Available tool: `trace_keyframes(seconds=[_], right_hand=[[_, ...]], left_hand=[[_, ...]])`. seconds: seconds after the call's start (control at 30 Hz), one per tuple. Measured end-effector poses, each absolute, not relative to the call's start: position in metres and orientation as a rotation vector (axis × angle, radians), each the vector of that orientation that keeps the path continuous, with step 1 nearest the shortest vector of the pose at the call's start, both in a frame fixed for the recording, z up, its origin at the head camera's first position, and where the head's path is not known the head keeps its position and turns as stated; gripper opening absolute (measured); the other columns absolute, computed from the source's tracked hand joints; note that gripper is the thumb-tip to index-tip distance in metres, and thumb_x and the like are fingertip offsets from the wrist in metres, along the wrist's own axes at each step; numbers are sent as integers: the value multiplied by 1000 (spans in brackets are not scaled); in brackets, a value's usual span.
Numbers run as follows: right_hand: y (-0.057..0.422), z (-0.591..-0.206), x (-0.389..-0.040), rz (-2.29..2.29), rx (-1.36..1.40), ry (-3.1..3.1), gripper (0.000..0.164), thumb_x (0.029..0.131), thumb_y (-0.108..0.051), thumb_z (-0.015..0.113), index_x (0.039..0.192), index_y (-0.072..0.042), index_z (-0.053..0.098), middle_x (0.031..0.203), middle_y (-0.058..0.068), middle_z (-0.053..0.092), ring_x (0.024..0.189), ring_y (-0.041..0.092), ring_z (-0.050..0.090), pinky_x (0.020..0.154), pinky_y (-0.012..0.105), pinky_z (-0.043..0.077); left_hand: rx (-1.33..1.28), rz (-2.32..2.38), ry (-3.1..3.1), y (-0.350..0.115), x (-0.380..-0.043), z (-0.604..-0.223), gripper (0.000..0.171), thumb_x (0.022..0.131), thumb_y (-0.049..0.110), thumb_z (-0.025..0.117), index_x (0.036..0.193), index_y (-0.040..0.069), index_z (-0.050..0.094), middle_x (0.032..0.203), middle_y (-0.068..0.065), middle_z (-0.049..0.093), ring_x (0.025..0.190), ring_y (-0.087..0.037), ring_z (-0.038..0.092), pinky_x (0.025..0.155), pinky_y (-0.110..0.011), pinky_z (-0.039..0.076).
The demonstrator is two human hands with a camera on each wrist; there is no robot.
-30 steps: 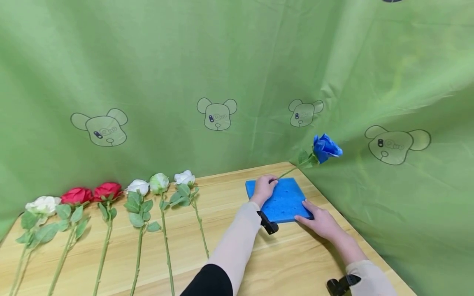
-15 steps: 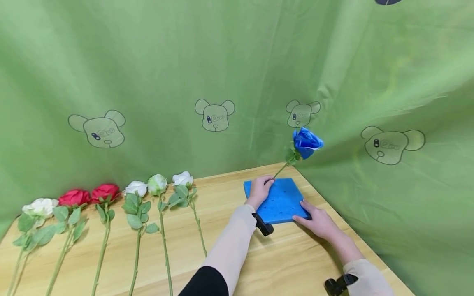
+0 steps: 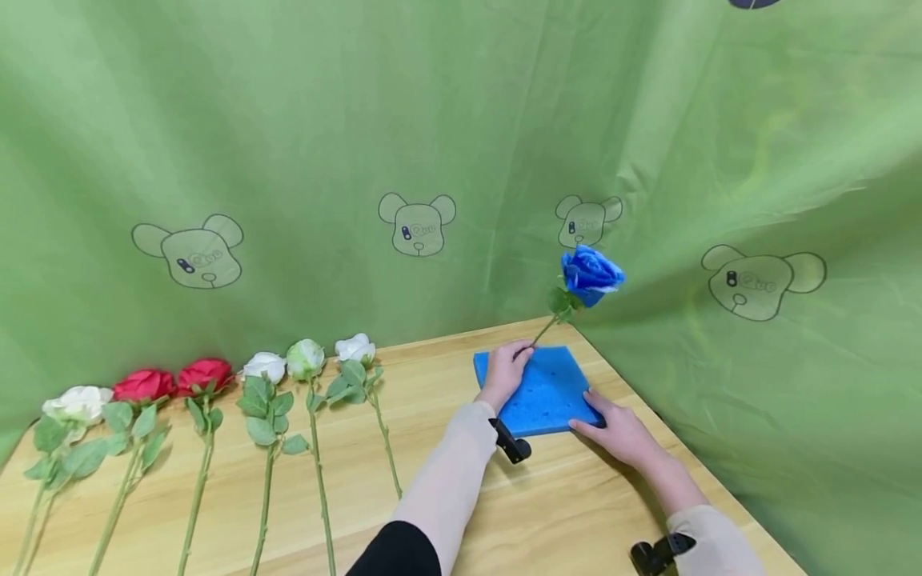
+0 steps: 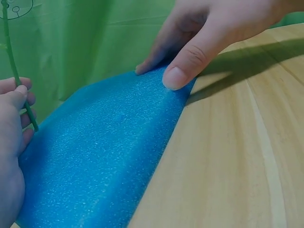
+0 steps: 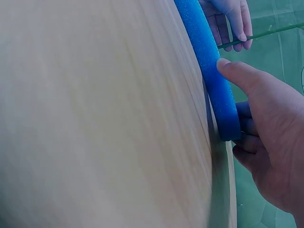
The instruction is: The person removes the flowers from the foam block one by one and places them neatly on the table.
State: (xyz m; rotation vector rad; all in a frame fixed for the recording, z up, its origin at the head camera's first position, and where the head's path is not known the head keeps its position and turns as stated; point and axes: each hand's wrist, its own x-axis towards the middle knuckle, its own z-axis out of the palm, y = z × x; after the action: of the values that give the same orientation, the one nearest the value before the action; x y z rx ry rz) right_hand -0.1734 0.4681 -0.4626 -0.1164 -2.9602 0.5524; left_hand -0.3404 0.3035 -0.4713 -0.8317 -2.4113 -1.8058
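A blue artificial rose (image 3: 592, 275) leans up and to the right in the head view. Its stem (image 4: 18, 78) is pinched between the thumb and fingers of my left hand (image 3: 507, 371), with the stem's lower end at the top face of a blue foam block (image 3: 551, 392). Small dark holes dot that face. My right hand (image 3: 625, 432) holds the block's near right corner, thumb on the near edge (image 5: 222, 64) and fingers round the right side. The block lies flat near the table's far right corner.
Several artificial roses lie in a row on the wooden table (image 3: 547, 512) to the left: white (image 3: 78, 404), red (image 3: 206, 374) and a greenish one (image 3: 306, 358). A green curtain (image 3: 310, 120) hangs close behind the table and along its right side.
The blue rose has swung left and more upright, its bloom rising in the head view. My left hand keeps pinching the stem, and my right hand stays at the foam's corner.
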Motion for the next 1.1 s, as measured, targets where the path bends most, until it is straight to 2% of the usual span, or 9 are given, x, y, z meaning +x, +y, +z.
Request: trace_keyframes(seconds=[0.27, 0.5, 0.77, 0.9, 1.1], right_hand=[[467, -465, -174, 567, -121, -2963, 82, 93, -56, 57, 145, 5, 38, 150, 31, 36, 134, 50, 38, 109, 62, 37], [464, -463, -172, 583, -125, -2948, 81, 93, -53, 59, 145, 5, 39, 149, 31, 36, 134, 50, 39, 109, 62, 37], [466, -464, -171, 579, -126, -2952, 81, 92, -53, 59, 145, 5, 39, 150, 31, 35, 135, 50, 38, 109, 62, 36], [466, -463, -171, 574, -131, -2955, 81, 93, -53, 59, 145, 6, 38, 150, 31, 35, 135, 51, 37, 109, 62, 36], [465, -459, -170, 580, -120, -2955, 81, 93, -52, 59, 145, 6, 38, 150, 31, 35, 135, 51, 37, 110, 62, 36]], left_hand=[[-802, -1974, -2239, 296, -335, -471, 25, 99, 20, 57, 117, 12, 71, 111, -4, 74, 100, -13, 70, 83, -18, 56], [-739, -2086, -2135, 291, -325, -473, 23, 97, 17, 60, 114, 6, 71, 99, -11, 75, 81, -17, 70, 69, -15, 55], [-687, -2357, -2020, 279, -305, -478, 27, 97, 15, 59, 116, -3, 68, 101, -22, 73, 88, -25, 72, 73, -26, 61], [-667, -2450, -1967, 272, -296, -481, 28, 97, 16, 60, 117, -3, 67, 101, -22, 72, 88, -28, 73, 74, -26, 62], [-582, -2568, -1914, 262, -289, -487, 27, 95, 16, 63, 115, -1, 69, 98, -19, 72, 82, -21, 73, 73, -25, 61]])
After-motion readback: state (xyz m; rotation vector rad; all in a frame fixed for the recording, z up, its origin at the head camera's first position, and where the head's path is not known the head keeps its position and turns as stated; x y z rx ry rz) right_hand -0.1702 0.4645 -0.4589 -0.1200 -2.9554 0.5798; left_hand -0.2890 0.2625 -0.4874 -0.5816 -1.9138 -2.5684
